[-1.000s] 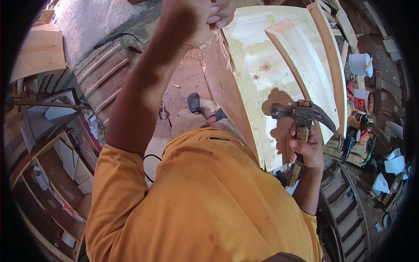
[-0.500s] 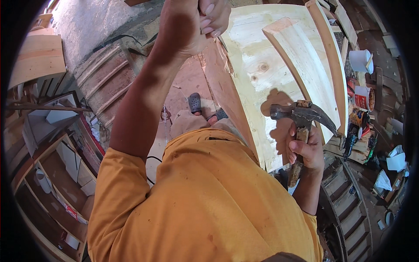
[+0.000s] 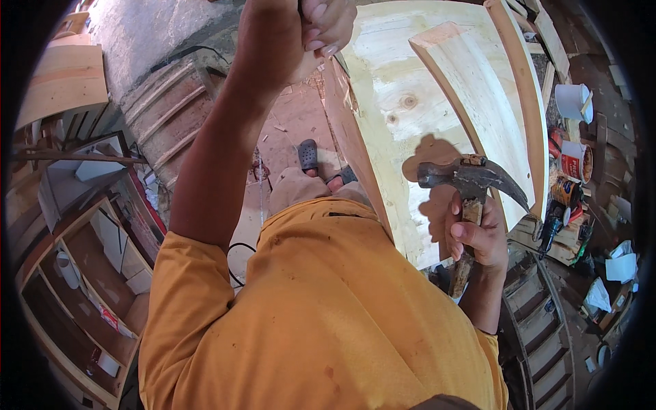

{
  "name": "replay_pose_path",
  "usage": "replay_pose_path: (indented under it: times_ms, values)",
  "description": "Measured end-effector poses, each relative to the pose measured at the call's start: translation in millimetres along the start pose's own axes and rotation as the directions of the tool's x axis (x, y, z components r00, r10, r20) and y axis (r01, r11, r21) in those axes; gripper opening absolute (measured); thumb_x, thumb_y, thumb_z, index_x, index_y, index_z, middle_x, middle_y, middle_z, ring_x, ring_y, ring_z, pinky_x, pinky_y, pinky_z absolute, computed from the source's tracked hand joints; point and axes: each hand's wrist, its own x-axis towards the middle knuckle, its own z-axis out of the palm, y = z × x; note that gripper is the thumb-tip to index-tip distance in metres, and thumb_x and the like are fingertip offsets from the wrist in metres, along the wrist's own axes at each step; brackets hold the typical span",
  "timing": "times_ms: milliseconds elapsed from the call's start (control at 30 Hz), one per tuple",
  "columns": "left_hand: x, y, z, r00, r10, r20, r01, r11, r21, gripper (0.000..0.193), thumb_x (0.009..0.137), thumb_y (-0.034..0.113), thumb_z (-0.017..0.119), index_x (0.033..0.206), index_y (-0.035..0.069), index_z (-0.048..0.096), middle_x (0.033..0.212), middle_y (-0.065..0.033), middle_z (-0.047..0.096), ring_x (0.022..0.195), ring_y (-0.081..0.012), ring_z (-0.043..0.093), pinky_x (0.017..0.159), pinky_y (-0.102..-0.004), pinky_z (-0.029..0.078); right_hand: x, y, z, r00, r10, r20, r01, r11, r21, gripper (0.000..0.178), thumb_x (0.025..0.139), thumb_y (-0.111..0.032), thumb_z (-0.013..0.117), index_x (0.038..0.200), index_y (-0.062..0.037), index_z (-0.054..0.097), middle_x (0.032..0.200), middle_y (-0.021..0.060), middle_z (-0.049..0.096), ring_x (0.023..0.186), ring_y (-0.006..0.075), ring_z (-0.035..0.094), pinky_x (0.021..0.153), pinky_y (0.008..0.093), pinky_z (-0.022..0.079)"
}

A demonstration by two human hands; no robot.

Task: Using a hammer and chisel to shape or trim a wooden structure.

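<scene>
1. Hammer (image 3: pixel 471 179) with a dark claw head and worn wooden handle is in the right hand (image 3: pixel 480 236), whose fingers and thumb wrap the handle; it stands in front of a pale wooden panel (image 3: pixel 376 123), on which its shadow falls.
2. Left hand (image 3: pixel 328 27) is raised at the upper edge, fingers curled in; whether it has hold of anything cannot be told, since the frame cuts it off.
3. White bucket (image 3: pixel 569 102), right of the panel, has a wooden stick (image 3: pixel 587 103) at its rim; its contents cannot be made out.
4. Red-and-white tub (image 3: pixel 568 164), just below the bucket in view, shows something brownish in its mouth, too small to identify.
5. Dark jar (image 3: pixel 564 192) with an orange label is near that tub; what it contains is unclear.
6. Open wooden cabinet (image 3: pixel 96 270), at lower left, has compartments with a white cylindrical container (image 3: pixel 67 270), a red-and-white packet (image 3: pixel 111 320) and a white box-like item (image 3: pixel 107 363).
7. Curved wooden piece (image 3: pixel 471 89) lies on the panel.
</scene>
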Motion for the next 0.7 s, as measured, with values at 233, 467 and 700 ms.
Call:
replay_pose_path:
  times_ms: [233,467,700]
  values:
    - [-8.5,-0.9,11.5,0.988,0.003,-0.156,-0.033,0.981,-0.193,0.072,0.094,0.071,0.022,0.054,0.013,0.036,0.042,0.0012,0.03,0.032,-0.0113,0.026,0.034,-0.0264,0.026,2.8,1.0,-7.1,0.998,-0.017,0.064,0.015,0.999,0.029,0.022,0.083,-0.005,0.066,0.096,-0.0005,0.049,0.056,0.0055,0.054,0.041,0.0118,0.05,0.039,0.025,0.043]
    - [-24.9,5.4,16.1,0.991,0.039,0.125,-0.043,0.998,0.037,0.069,0.093,0.07,0.031,0.054,0.013,0.036,0.043,0.002,0.03,0.033,-0.0116,0.028,0.036,-0.0262,0.026,4.7,-1.3,-9.5,0.998,-0.003,0.055,0.0,0.998,0.064,0.025,0.082,-0.006,0.068,0.096,0.0001,0.048,0.058,0.0063,0.053,0.04,0.0122,0.049,0.038,0.0251,0.042]
    - [-49.8,-8.9,16.1,0.981,-0.001,0.196,0.043,0.976,-0.212,0.07,0.081,0.082,0.036,0.064,0.014,0.038,0.053,0.0067,0.033,0.046,-0.008,0.03,0.047,-0.0259,0.024,5.9,-2.7,-7.8,0.999,0.001,0.044,-0.004,0.998,0.063,0.024,0.082,-0.005,0.067,0.096,0.0011,0.049,0.057,0.0065,0.052,0.039,0.012,0.049,0.037,0.0251,0.041]
